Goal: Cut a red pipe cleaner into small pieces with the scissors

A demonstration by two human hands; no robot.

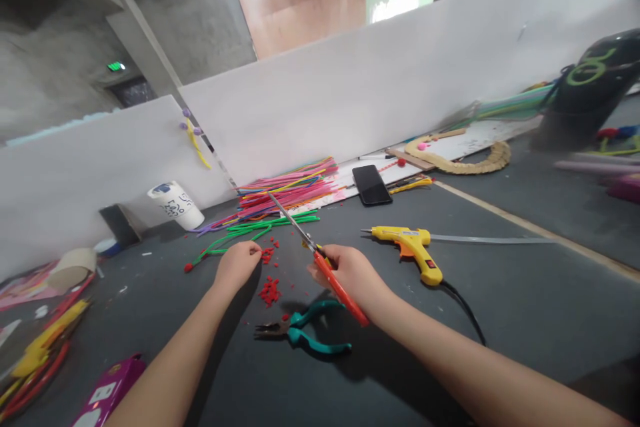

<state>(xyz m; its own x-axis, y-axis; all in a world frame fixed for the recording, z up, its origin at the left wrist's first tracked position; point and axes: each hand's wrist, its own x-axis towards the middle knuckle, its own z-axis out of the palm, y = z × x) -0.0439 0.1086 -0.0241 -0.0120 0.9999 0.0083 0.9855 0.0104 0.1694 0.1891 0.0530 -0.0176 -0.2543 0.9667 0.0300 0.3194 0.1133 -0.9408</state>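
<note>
My right hand [353, 273] is wrapped round the orange handle of a pair of scissors [296, 225], whose blades point up and to the left. A small yellow bit by its fingers is too unclear to name. My left hand [239, 264] is closed in a pinch at the edge of some small red pieces [270, 292]; whatever lies between its fingertips is hidden. Just beyond it lie green pipe cleaners [260, 221], one ending in a red tip [189, 267]. Pliers with teal handles [305, 328] rest below the red pieces, between my forearms.
To the right lies a yellow glue gun [407, 247] with its black cord. A phone [371, 185] and a pile of colourful pipe cleaners [285, 193] are farther back. A white paper cup [176, 205] stands by the partition [325, 107]. A purple box [113, 390] is near left.
</note>
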